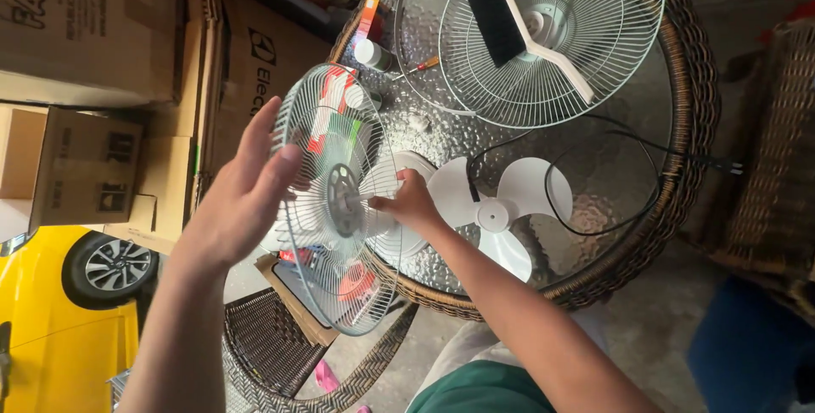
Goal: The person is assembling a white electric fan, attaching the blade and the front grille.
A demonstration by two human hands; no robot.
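My left hand (pixel 242 196) is spread flat against the outer side of a white wire fan guard (pixel 333 137) that stands on edge at the left rim of the round glass table (pixel 611 179). My right hand (pixel 413 203) reaches to the guard's grey centre hub (pixel 342 201), fingers pinched on something small there that I cannot make out. Just right of that hand, a white three-blade fan propeller (pixel 497 209) lies flat on the glass.
A second wire guard (pixel 594 39) lies flat at the table's far side with a black-bristled, white-handled brush (pixel 509 22) on it. A black cord (pixel 611 158) loops across the glass. Cardboard boxes (pixel 85 31) stack at left, a yellow car (pixel 59 320) below, wicker chairs around.
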